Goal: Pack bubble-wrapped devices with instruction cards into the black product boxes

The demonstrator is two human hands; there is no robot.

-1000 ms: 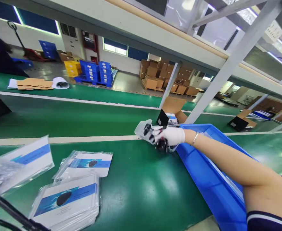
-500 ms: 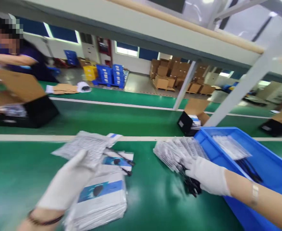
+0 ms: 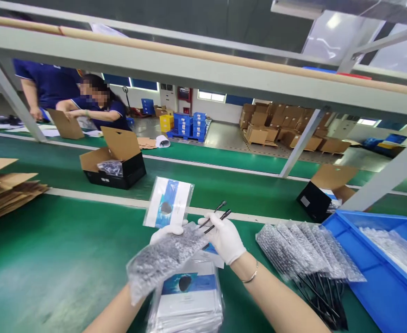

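Note:
Both my hands wear white gloves. My left hand [image 3: 165,232] is closed on a bubble-wrap bag [image 3: 165,259] and a bagged booklet [image 3: 167,203] with a blue band, which stands up behind the fingers. My right hand [image 3: 227,240] pinches two black cables [image 3: 212,224] where they leave the bag's right end; their tips point up and away. Below lies a stack of bagged booklets [image 3: 189,296], with one loose booklet partly hidden behind the bubble-wrap bag. To the right, several bubble-wrap bags [image 3: 293,249] lie fanned out with black cables [image 3: 323,296] trailing toward me.
A blue bin [image 3: 370,277] with clear bags stands at the right. Open black cartons [image 3: 127,171] sit beyond the white strip, on the left and right. Flat cardboard [image 3: 9,194] is stacked at far left. A shelf beam [image 3: 189,60] crosses overhead; two co-workers [image 3: 102,108] are across the table.
My right hand has left the fanned bags and come to the cables in front of me. The left hand holds the bag lower, with a booklet now upright behind it. The view has swung left.

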